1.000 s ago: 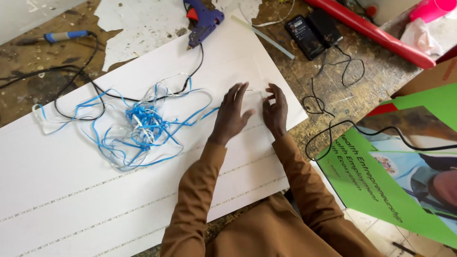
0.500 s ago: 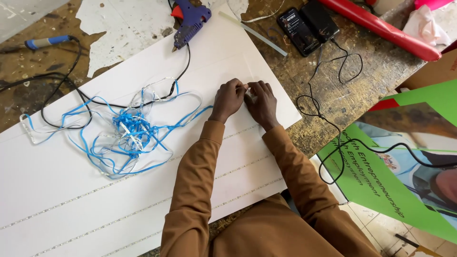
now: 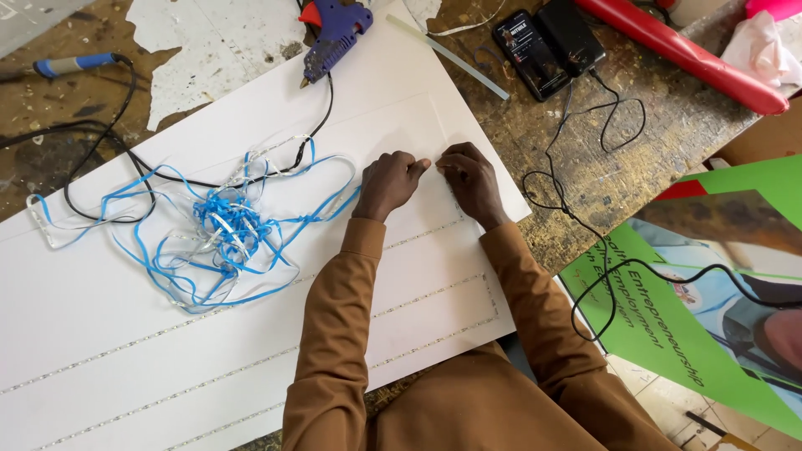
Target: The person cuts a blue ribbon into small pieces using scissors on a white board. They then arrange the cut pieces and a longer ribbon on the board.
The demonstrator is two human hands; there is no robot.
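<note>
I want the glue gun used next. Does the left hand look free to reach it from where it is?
Probably yes. The left hand rests on the white board, and the glue gun lies beyond it across bare board; only its black cord runs between.

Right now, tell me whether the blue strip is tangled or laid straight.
Tangled: the blue strip sits in a loose knotted heap on the white board, loops spreading outward.

I hold my left hand (image 3: 389, 182) and right hand (image 3: 469, 177) curled, fingertips nearly meeting, both forearms angled inward.
</note>
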